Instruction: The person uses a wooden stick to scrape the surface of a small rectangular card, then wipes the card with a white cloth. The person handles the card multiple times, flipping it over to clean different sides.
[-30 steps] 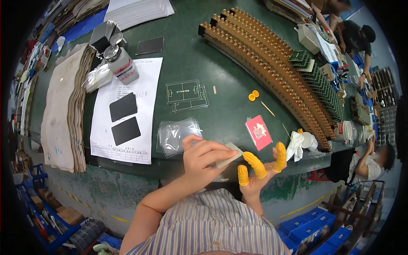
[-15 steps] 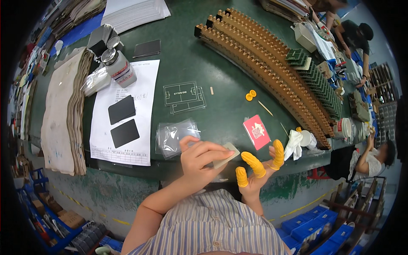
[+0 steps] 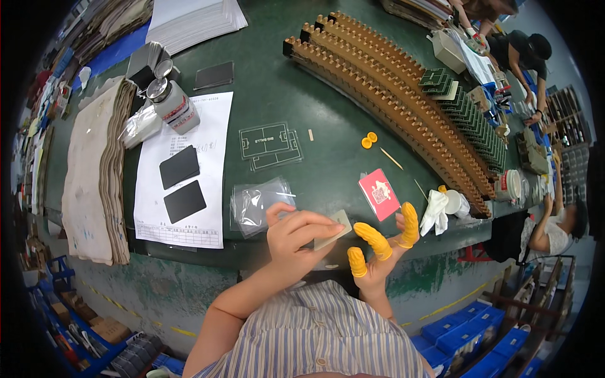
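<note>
My left hand (image 3: 291,242) is closed on a small pale beige card (image 3: 334,230), pinched between thumb and fingers just past the table's near edge. To its right, my right hand (image 3: 380,257) holds nothing, with its fingers spread. Yellow rubber finger cots cover its thumb and two of its fingers, and the fingertips come close to the card. A red card with a pale pattern (image 3: 379,194) lies on the table beyond my right hand. Clear plastic sleeves (image 3: 259,205) lie just beyond my left hand.
Long slotted wooden racks (image 3: 384,94) curve along the right, with dark green cards (image 3: 469,116) standing in them. Transparent printed sheets (image 3: 268,145) lie mid-table. A printed paper (image 3: 151,208) bears black cards (image 3: 185,201) and a metal-topped bottle (image 3: 176,108). Other people work at the right.
The view has shifted slightly. My left hand keeps its pinch on the beige card, and my right fingers stay spread, with little visible movement.
</note>
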A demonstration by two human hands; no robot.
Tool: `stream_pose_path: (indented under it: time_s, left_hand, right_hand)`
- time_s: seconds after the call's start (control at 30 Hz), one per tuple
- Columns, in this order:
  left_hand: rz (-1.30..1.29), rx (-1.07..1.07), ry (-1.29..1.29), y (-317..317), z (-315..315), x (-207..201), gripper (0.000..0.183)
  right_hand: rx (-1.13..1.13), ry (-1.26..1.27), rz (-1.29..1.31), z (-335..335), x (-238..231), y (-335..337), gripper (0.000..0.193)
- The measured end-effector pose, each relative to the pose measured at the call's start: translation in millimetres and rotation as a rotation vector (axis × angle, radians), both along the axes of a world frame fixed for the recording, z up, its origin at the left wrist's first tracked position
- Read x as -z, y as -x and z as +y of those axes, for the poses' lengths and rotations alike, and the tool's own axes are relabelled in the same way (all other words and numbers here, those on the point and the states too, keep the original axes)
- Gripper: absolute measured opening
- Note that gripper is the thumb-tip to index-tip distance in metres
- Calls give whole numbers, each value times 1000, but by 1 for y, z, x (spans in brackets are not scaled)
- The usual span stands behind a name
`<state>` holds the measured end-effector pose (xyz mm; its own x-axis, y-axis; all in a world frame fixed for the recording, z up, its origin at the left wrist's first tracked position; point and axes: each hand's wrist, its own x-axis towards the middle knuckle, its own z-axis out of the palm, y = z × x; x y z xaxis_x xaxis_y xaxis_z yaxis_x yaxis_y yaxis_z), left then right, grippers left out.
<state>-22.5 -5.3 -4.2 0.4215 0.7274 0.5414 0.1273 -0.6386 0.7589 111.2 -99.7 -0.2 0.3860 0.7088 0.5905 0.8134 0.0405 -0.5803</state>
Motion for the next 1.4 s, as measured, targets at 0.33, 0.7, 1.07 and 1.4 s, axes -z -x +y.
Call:
stream_pose_path:
  time_s: [0.33, 0.7, 1.07, 1.4]
  left_hand:
    - [-291, 178, 444, -2, 3, 15, 20]
    - [-354, 263, 535, -4, 4, 18, 22]
    - [-306, 277, 540, -3, 2, 15, 19]
    - [-255, 242, 415, -3, 2, 15, 21]
  right_hand:
    - [-6, -82, 68, -3, 7, -3, 58]
    - [-108, -18, 44, -10, -6, 7, 32]
    - [-67, 115, -151, -9, -10, 14, 30]
    - [-78, 99, -172, -7, -7, 13, 27]
